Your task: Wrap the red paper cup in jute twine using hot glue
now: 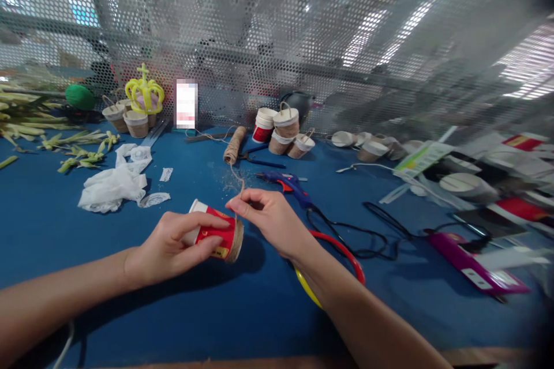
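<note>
My left hand [184,242] is closed around a red and white paper cup [216,233], which lies tilted on its side above the table. Brown twine is wound around the cup's base end at the right. Between thumb and fingertips, my right hand [268,216] pinches the strand of twine [239,179] close to the cup. That strand runs back to a twine spool [235,145] lying on the table. Just beyond my right hand rests a blue glue gun [288,185] with a black cord.
Stacked cups [263,125] and small twine-wrapped buckets [285,124] stand at the back. White lace fabric [115,187] lies left, near a yellow crown [145,95]. A purple power strip [476,262] is at right. A red and yellow ring [357,268] lies under my right forearm.
</note>
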### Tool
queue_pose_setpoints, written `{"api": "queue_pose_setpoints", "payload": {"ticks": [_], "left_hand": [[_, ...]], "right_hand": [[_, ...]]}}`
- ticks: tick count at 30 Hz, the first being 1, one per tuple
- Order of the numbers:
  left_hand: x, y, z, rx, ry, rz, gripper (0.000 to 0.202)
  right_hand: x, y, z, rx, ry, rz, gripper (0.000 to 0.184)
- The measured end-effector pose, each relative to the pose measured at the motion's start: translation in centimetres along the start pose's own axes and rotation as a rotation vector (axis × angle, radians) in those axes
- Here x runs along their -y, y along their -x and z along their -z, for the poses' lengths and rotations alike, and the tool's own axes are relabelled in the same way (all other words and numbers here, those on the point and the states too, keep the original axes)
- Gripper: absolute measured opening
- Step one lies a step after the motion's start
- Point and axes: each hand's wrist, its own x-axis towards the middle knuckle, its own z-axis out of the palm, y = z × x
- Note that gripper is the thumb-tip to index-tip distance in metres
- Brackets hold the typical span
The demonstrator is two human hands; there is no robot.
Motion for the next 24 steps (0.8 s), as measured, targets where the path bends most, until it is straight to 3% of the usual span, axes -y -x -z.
{"api": "queue_pose_setpoints", "payload": {"ticks": [13,24], "left_hand": [[0.28,0.35,-0.05,-0.027,-0.049,-0.175,0.018],[-0.2,0.37,0.12,-0.005,-0.085,-0.127,0.019]], "right_hand": [[-0.25,0.44,-0.19,0.038,-0.101,-0.031,0.021],[-0.29,0.38,-0.2,0.061,-0.056,-0.025,0.022]]}}
